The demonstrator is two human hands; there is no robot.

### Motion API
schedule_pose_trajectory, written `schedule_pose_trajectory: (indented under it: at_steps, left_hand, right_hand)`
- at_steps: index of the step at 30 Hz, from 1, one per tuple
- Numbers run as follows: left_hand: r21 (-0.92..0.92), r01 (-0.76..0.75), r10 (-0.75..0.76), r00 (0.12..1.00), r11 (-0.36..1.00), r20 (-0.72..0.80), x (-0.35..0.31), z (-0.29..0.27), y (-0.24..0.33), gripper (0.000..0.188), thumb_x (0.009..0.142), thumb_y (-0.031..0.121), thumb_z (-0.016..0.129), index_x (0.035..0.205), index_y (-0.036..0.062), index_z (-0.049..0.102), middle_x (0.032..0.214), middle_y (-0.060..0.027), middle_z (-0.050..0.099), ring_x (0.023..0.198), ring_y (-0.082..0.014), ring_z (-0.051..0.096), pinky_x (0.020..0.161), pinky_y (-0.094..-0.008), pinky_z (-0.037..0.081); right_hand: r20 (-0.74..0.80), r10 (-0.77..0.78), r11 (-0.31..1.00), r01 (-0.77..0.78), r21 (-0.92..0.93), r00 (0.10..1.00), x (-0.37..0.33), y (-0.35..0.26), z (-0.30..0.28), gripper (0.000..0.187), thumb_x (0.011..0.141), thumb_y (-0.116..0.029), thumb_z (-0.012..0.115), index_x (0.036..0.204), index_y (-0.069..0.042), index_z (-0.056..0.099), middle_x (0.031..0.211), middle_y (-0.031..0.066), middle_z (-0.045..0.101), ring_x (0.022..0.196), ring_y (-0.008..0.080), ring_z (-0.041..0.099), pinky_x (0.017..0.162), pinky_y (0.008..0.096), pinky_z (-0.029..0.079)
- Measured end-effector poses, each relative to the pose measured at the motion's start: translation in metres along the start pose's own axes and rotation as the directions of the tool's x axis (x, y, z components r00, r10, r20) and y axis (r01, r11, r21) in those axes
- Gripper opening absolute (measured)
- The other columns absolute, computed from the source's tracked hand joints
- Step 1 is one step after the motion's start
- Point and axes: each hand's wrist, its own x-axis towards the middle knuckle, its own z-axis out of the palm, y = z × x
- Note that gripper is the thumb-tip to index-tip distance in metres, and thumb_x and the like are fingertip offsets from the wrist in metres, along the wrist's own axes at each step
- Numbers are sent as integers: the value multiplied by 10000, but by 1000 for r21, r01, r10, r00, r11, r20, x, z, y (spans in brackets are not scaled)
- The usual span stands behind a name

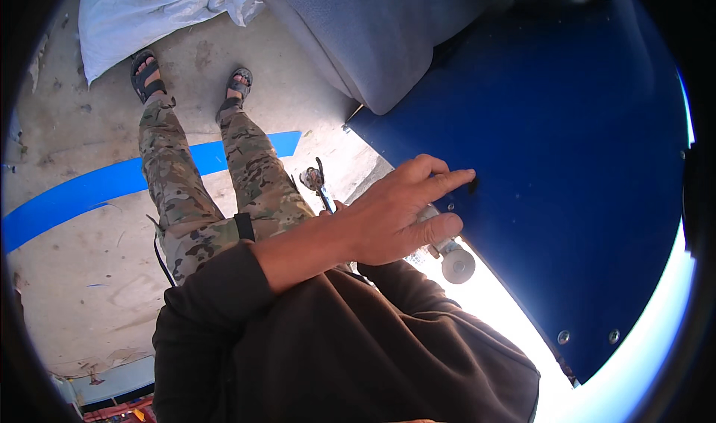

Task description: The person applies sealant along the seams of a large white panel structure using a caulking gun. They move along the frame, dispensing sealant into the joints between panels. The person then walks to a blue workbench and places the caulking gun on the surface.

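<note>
My left hand (410, 210) reaches across to the right, over the near edge of a large dark blue panel (559, 147). Its index finger stretches out to a dark hole (473, 186) in the panel. The thumb is bent over a grey metal fitting with a round, wheel-like end (457, 265), which shows on both sides of the thumb; whether it is fixed to the panel is hidden. Below the left wrist, my right hand (338, 206) is mostly covered. A few of its fingertips show around the handle of a ratchet wrench (313, 178), head pointing away from me.
Grey padded cloth (365, 35) hangs over the panel's far left part. A white sack (156, 20) lies on the concrete floor (82, 296) at the far left, beyond my feet. A blue stripe (89, 192) crosses the floor. Bolt heads (563, 337) sit at the panel's near corner.
</note>
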Motion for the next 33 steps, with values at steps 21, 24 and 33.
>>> schedule_pose_trajectory:
  at_steps: [21,24,33]
  left_hand:
    - [69,20,-23,999,997,38,2,0,-4,911,910,751,327,1448,24,434,1224,-169,455,1026,-259,506,869,-372,458]
    - [54,13,-14,1000,998,24,2,1,-4,881,926,729,338,1440,22,444,1223,-163,453,1027,-256,504,871,-372,456]
    - [-96,73,-81,993,993,-82,-31,5,9,666,986,534,442,1395,10,490,1244,-98,440,1018,-196,468,920,-314,409]
  right_hand:
    - [-11,2,1000,-2,10,1000,-3,4,2,415,765,-293,620,971,67,623,796,260,648,774,384,641,745,452,493]
    - [-16,-3,1000,3,20,1000,-1,4,2,416,765,-292,620,970,69,622,794,260,647,771,383,640,744,451,493]
    - [-81,-83,991,91,96,993,7,14,23,418,765,-291,620,969,74,620,789,260,645,763,379,639,741,448,493]
